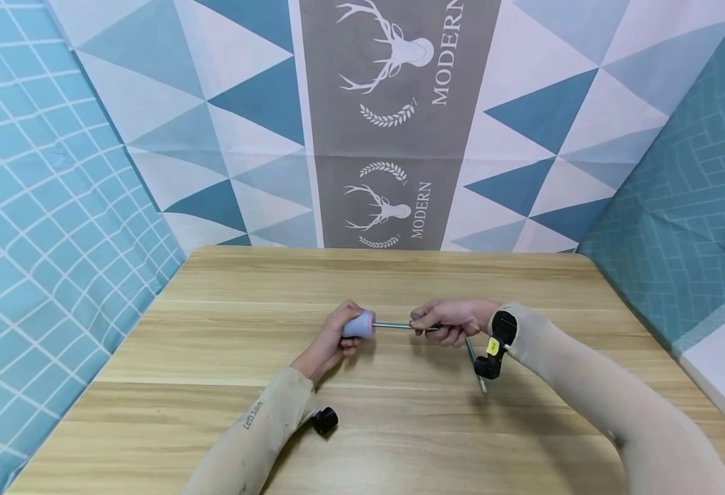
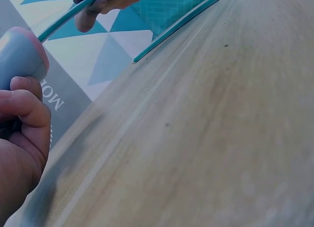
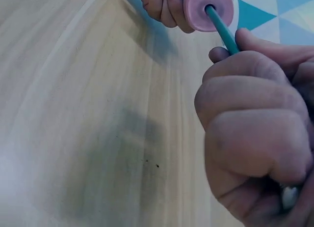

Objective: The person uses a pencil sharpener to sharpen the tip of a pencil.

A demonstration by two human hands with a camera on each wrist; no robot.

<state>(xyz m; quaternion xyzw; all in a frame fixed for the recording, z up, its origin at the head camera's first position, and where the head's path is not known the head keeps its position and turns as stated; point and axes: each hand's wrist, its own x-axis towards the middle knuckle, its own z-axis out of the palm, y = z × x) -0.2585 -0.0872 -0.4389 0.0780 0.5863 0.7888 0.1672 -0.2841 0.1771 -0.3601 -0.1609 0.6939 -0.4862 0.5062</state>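
Beige sleeve [image 1: 609, 395]; left fingers [image 2: 29, 109] curled round lavender cylinder [image 2: 20, 55], right fingers [image 3: 250, 87] round green pencil [image 3: 224, 33]; woodgrain table [image 1: 399, 440], geometric backdrop [image 1: 247, 134].

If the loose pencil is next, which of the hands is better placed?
Probably the right hand: the loose pencil lies near it, while the left hand is farther off, gripping the blue cylinder. Catch: the right holds another pencil, inserted in the cylinder, and would likely release it first.
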